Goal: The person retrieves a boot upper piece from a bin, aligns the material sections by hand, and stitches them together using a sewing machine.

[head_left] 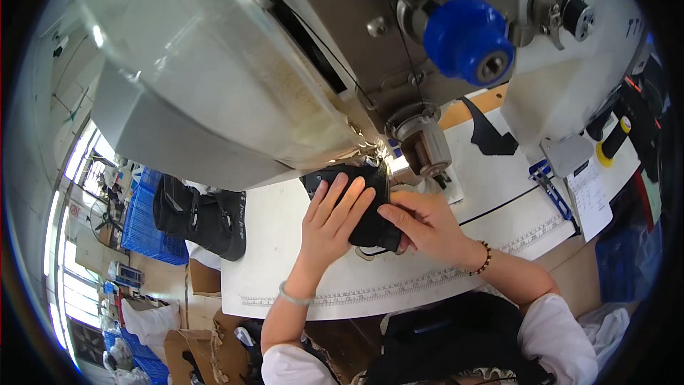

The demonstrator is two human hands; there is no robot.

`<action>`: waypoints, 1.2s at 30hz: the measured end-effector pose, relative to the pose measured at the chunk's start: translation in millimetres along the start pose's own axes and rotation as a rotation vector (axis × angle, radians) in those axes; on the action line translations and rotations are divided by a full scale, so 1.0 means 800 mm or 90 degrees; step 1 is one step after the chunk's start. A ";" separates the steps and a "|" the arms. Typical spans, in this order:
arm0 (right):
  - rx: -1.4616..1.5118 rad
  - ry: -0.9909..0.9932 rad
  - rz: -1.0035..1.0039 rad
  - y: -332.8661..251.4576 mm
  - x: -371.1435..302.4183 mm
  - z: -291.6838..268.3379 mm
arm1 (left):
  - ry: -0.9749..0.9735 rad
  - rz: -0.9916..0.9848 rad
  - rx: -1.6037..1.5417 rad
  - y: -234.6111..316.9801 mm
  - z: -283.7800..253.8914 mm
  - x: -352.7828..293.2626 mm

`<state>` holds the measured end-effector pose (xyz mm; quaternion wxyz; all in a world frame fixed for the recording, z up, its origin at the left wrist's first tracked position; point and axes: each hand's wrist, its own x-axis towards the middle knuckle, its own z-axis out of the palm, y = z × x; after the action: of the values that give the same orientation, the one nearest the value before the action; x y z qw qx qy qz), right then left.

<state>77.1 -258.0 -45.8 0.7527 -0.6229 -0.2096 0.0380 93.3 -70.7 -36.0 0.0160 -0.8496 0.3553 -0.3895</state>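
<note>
The left hand rests slightly spread fingers on a black piece; the right hand pinches its four-o'clock edge.

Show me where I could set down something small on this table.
White tabletop lies bare between the black pieces at left and the left hand, and also between the flat black cutout and the blue tool at right. It is crowded beside the sewing machine, around the black workpiece and right hand.
</note>
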 end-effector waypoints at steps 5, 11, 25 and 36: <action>0.016 0.023 0.005 0.007 0.005 0.014 | 0.185 0.031 -0.099 -0.019 0.033 -0.003; 0.046 0.036 0.007 0.006 0.003 0.015 | 0.226 0.006 -0.128 -0.010 0.031 0.004; 0.095 0.044 0.063 -0.005 0.003 0.016 | 0.201 -0.077 -0.156 0.009 0.022 0.001; 0.093 0.079 0.059 -0.003 0.003 0.000 | 0.096 -0.161 -0.111 0.055 -0.008 0.009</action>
<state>78.4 -257.6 -43.0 0.8049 -0.5769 -0.1301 0.0493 66.5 -106.7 -40.2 -0.1337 -0.8542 0.2779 -0.4187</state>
